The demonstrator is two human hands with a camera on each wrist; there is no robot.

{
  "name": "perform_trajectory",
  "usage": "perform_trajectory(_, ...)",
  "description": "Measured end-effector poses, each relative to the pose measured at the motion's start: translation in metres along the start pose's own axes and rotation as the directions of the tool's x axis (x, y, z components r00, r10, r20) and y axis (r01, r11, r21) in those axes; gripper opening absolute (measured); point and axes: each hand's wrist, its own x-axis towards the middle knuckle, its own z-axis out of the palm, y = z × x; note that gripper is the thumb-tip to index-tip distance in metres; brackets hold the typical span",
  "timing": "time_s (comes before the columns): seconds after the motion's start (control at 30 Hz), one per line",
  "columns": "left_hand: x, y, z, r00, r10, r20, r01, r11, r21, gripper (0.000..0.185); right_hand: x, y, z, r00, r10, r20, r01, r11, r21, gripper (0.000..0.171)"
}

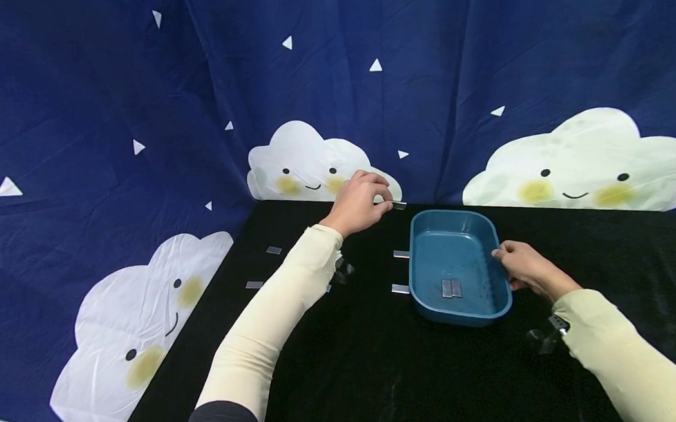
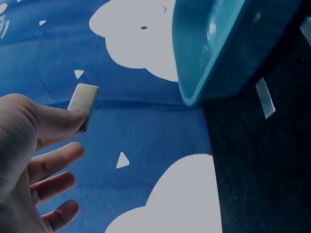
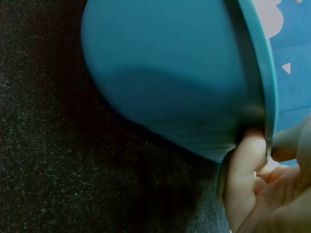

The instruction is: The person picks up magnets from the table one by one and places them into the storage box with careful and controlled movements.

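Risk of a drop: left hand (image 1: 357,202) pinching a small metal strip (image 1: 398,205) by one end, raised just left of the blue tub (image 1: 501,298), right hand (image 1: 529,269) gripping the tub's rim on the black worktop (image 1: 363,367); thin grip, likely to slip.

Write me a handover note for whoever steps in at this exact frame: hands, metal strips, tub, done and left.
Left hand pinches one metal strip in the air, left of the blue tub.
Right hand grips the tub's right rim.
Done: two strips in the tub.
Left: the held strip, two strips beside the tub, and at least two more strips farther left on the black cloth.
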Motion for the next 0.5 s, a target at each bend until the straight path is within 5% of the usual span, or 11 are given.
perform_trajectory(0.5, 0.012, 0.040, 0.005, 0.997, 0.053, 0.056, -0.055, 0.998, 0.035, 0.014, -0.001, -0.002, 0.003, 1.000, -0.015, -0.019, 0.015, 1.000, -0.006, 0.024)
